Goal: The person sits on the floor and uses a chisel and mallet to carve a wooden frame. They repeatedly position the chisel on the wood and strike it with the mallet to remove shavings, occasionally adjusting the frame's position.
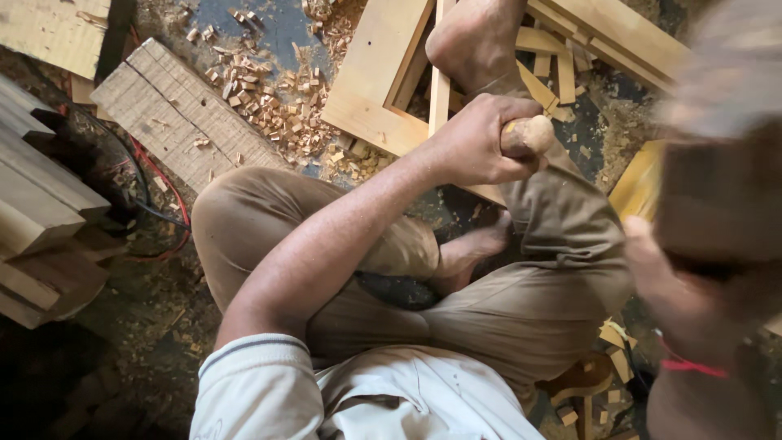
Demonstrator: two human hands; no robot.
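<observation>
Above the pale wooden frame [371, 98], our left hand [472, 147] gripped a rounded wooden handle [528, 135]; our right hand [692, 301] was too blurred to judge.

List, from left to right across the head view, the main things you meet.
Stacked pale wooden blocks → grey rough-sawn plank → heap of small wood chips → left hand gripping a rounded wooden handle → blurred right hand raising a brown wooden block.

Soft, even daylight, no glare. Left hand [476, 147] sharp, well lit. Right hand [684, 301] heavily motion-blurred, as is the block [717, 204] above it. Deep shadow far left of the left hand, and between the legs below it.
</observation>
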